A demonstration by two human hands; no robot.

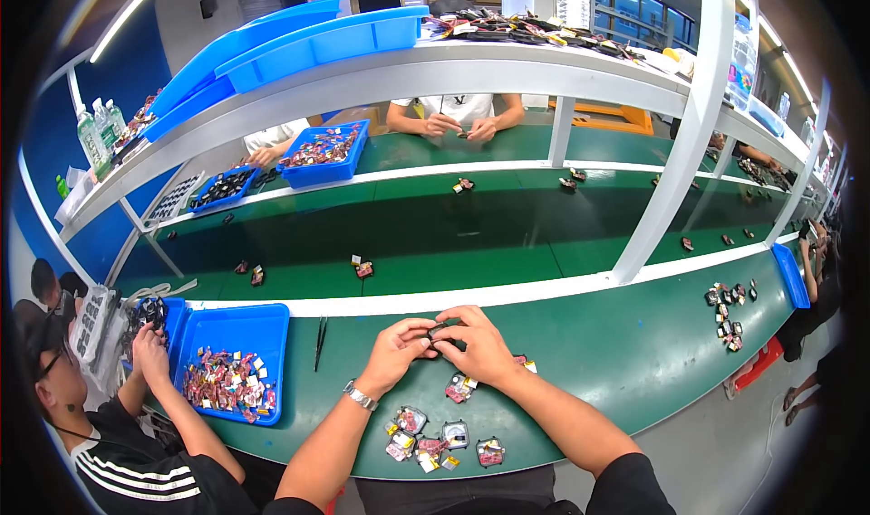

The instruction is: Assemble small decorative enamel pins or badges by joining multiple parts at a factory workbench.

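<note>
My left hand (397,354) and my right hand (478,347) meet over the green bench, fingers closed on a small black casing (437,330). The fingers cover most of it, so its details are hidden. Just below my right hand lies a casing with red and yellow parts (459,388). Nearer to me, between my forearms, is a loose group of similar casings (429,451), with one more casing (490,451) to their right. Left of my hands, a pair of dark tweezers (320,343) lies on the bench.
A blue tray (284,334) of small coloured parts stands at left, beside a co-worker (136,451) handling black pieces. Beyond a white rail (544,288) runs a green belt (435,234) carrying scattered casings. A shelf post (675,143) rises at right. More casings (728,315) lie farther right.
</note>
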